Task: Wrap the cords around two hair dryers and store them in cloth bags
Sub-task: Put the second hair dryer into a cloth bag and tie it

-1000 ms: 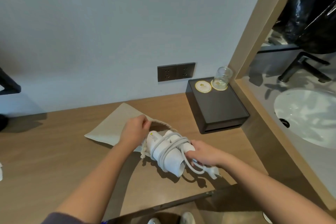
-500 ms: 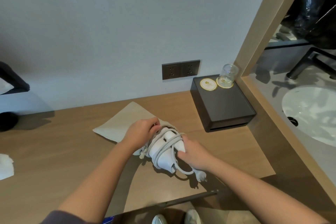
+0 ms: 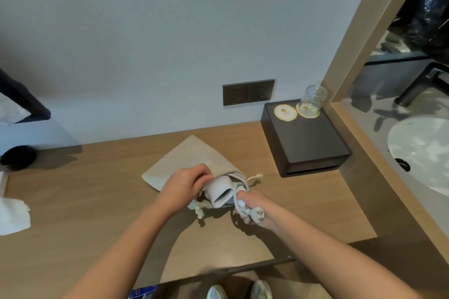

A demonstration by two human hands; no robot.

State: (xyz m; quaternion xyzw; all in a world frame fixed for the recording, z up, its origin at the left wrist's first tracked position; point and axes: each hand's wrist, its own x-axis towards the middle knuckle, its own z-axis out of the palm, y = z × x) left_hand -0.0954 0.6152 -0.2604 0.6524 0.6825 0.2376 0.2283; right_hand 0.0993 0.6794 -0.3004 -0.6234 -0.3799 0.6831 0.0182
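Note:
A white hair dryer point(image 3: 220, 192) with its cord wound round it lies partly inside the mouth of a beige cloth bag point(image 3: 184, 161) on the wooden counter point(image 3: 80, 201). Its nozzle end sticks out toward me. My left hand point(image 3: 187, 183) grips the bag's rim at the opening, over the dryer. My right hand point(image 3: 252, 206) holds the loose end of the cord with the white plug point(image 3: 257, 215), just right of the bag's mouth. The bag's drawstring ends hang at both sides. Only one dryer and one bag are in view.
A dark box point(image 3: 306, 138) with two coasters and an upturned glass point(image 3: 312, 99) stands at the back right, below a wall socket point(image 3: 247, 92). A sink point(image 3: 422, 150) lies past the wooden partition. White paper point(image 3: 12, 216) and a dark object point(image 3: 18, 156) sit at the left.
The dryer has gone further into the bag, which now covers most of its body. My right hand has slid off the dryer's body and now holds the plug end of the cord.

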